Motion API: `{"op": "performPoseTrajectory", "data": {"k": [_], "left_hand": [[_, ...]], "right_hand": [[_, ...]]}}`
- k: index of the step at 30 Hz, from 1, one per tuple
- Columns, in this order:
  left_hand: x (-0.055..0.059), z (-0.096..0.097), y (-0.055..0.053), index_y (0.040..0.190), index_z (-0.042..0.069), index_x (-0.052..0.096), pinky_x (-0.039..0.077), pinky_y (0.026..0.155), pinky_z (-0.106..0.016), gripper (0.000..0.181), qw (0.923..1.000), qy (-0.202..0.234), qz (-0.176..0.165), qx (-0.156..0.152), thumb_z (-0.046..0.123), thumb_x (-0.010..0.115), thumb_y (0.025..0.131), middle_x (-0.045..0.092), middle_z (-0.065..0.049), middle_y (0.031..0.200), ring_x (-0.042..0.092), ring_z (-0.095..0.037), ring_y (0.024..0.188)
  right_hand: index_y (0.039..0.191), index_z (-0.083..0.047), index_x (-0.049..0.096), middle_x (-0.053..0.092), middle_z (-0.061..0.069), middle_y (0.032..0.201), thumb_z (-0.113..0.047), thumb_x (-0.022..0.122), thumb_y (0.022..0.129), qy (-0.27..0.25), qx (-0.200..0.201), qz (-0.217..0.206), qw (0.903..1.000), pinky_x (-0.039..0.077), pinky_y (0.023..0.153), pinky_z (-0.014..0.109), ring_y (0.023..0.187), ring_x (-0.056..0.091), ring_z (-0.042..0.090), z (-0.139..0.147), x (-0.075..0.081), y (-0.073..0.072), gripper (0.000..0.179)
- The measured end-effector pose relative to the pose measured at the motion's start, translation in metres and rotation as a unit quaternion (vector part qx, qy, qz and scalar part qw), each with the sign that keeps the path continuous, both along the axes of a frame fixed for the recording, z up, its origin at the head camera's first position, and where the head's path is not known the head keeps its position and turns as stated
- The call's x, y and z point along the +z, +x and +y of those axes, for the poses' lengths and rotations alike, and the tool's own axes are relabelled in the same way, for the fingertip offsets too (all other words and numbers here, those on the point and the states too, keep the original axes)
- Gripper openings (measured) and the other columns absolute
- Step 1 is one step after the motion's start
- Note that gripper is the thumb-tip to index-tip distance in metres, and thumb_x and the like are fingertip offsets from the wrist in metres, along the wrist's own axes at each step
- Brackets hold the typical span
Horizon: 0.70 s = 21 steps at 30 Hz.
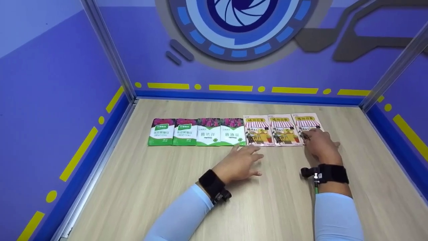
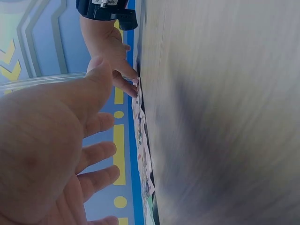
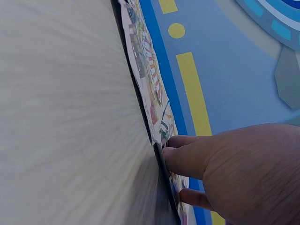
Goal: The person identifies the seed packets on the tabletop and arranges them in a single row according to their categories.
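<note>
A row of flat seed packets lies on the table. At its right end my right hand (image 1: 321, 144) rests its fingertips on the last pink packet (image 1: 303, 121), covering its lower part. In the right wrist view the fingers (image 3: 187, 157) reach straight onto that packet's surface. Two more pink packets with striped awnings, a middle one (image 1: 286, 130) and a left one (image 1: 258, 131), lie beside it. My left hand (image 1: 239, 164) holds nothing, fingers spread, just in front of the white-and-green packets (image 1: 232, 132). The left wrist view shows its palm (image 2: 42, 140) and loosely bent fingers.
Two green packets with pink flowers, the outer one (image 1: 161, 132) and its neighbour (image 1: 185, 132), make up the row's left end. Purple printed panels (image 1: 133, 43) wall in the wooden table (image 1: 133, 187) at the back and both sides, with metal corner posts (image 1: 107, 47).
</note>
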State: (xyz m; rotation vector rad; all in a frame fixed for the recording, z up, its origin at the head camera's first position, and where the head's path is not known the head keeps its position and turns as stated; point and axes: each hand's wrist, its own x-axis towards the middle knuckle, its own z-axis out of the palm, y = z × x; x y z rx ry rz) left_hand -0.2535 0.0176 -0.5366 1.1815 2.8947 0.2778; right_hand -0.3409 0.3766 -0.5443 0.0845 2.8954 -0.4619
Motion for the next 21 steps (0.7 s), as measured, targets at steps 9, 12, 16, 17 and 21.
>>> {"op": "performPoseTrajectory", "data": {"k": [9,12,16,17,21], "left_hand": [[0.004,-0.004,-0.002,0.15,0.029,0.055,0.025,0.122,-0.062,0.067,1.0,0.003,-0.003,0.008,0.066,0.061,0.095,0.038,0.005,0.165,0.033,-0.016,0.153],[0.006,-0.006,-0.004,0.151,0.029,0.054,0.023,0.123,-0.062,0.067,0.9999,0.009,-0.004,0.013,0.066,0.061,0.095,0.037,0.006,0.166,0.033,-0.016,0.153],[0.008,-0.012,-0.009,0.154,0.031,0.049,0.019,0.125,-0.06,0.069,0.999,0.016,-0.016,0.037,0.066,0.06,0.095,0.034,0.008,0.167,0.029,-0.015,0.155],[0.008,-0.014,-0.01,0.155,0.031,0.049,0.017,0.125,-0.059,0.07,0.9986,0.019,-0.021,0.046,0.066,0.06,0.095,0.034,0.008,0.167,0.028,-0.015,0.155],[0.009,-0.025,-0.017,0.155,0.03,0.048,0.012,0.127,-0.056,0.07,0.9961,0.023,-0.033,0.078,0.064,0.061,0.095,0.034,0.005,0.167,0.026,-0.017,0.156]], "right_hand": [[0.155,-0.014,0.047,0.031,0.024,0.162,-0.018,0.055,0.105,-0.021,-0.008,0.018,0.9996,0.003,0.091,0.096,0.143,0.024,0.058,-0.004,0.008,0.002,0.051],[0.156,-0.012,0.045,0.029,0.023,0.164,-0.025,0.054,0.107,-0.03,-0.018,0.04,0.9986,0.002,0.093,0.095,0.147,0.021,0.057,-0.009,0.017,0.003,0.051],[0.159,-0.012,0.042,0.027,0.022,0.167,-0.039,0.052,0.108,-0.056,-0.027,0.066,0.9959,0.003,0.1,0.09,0.151,0.019,0.053,-0.02,0.029,0.004,0.058],[0.159,-0.011,0.041,0.027,0.022,0.167,-0.043,0.051,0.108,-0.061,-0.024,0.072,0.9953,0.004,0.103,0.088,0.152,0.019,0.052,-0.024,0.031,0.005,0.061],[0.159,-0.007,0.039,0.027,0.022,0.167,-0.054,0.047,0.106,-0.079,0.0,0.096,0.9923,0.014,0.117,0.074,0.153,0.021,0.049,-0.041,0.035,0.006,0.071]]}}
